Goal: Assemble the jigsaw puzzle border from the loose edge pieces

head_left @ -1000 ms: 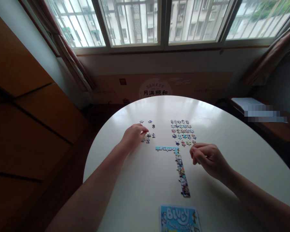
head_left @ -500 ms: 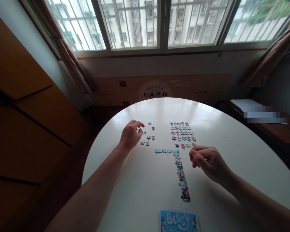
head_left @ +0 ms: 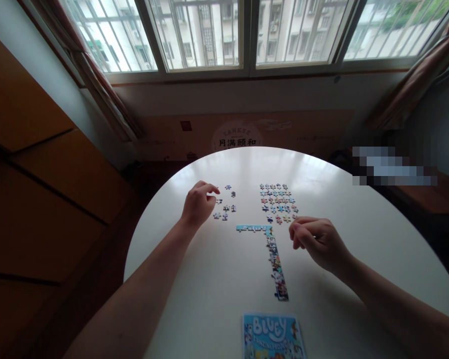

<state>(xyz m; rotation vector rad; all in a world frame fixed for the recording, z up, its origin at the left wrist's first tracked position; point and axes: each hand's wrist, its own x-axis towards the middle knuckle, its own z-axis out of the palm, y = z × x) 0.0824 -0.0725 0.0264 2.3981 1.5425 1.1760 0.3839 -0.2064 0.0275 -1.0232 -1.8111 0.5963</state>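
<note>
Had left hand (head_left: 198,204) part-open, pinching nothing; right hand (head_left: 318,237) loosely curled, couldn't see inside. Saw flat, knobbly puzzle pieces (head_left: 233,208) just beside left hand.

Bare to the camera, the left forearm (head_left: 153,271) and right forearm (head_left: 389,294) taper smoothly from the near side toward slim wrists (head_left: 189,227), ending in 2 uncovered hands, left hand (head_left: 198,203) and right hand (head_left: 322,240).

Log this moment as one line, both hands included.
left hand: open, beside scattered pieces; right hand: curled, contents unclear, near piece rows; joined strip: one corner, on table; Bluey picture: apart from strip
</note>
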